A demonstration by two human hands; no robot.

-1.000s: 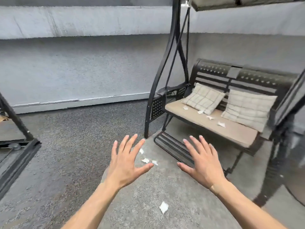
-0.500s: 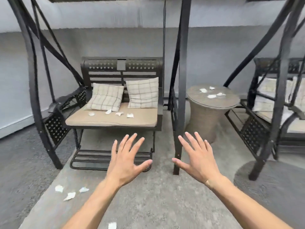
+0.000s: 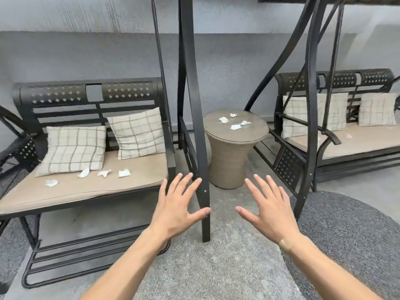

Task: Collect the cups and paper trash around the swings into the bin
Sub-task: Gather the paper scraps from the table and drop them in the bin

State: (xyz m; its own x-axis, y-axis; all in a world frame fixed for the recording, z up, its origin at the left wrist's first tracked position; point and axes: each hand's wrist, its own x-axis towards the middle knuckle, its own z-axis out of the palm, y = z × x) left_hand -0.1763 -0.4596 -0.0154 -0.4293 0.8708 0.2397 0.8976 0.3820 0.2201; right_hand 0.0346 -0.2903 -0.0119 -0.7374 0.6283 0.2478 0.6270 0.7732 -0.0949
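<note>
Paper trash: four crumpled scraps [image 3: 104,173] lie on the seat cushion [image 3: 129,180] of the left swing [image 3: 86,135], in front of the two checked pillows; four more scraps [image 3: 235,126] sit on the round wicker table [image 3: 229,156] between the swings; one small piece [image 3: 348,135] seems to rest on the right swing [image 3: 350,139]
Cups and bin: neither shows in this view
Left hand [image 3: 176,210]: fingers spread wide, palm down, holding nothing, out in front of the upright frame post [image 3: 195,118]
Right hand [image 3: 269,210]: likewise spread wide and bare, over the floor
Step in hand: picking the first cluster to gather, as I judge it
Doing it well: start with the seat cushion scraps, which lie nearest the left hand; sweep them together and pinch several at once rather than one by one
Watch for: the light scraps may scatter if brushed; the swing seat may rock when leaned on; mind the post when reaching for the table
Carrying: keep gathered scraps bunched in one hand so the other stays free until the bin is found
</note>
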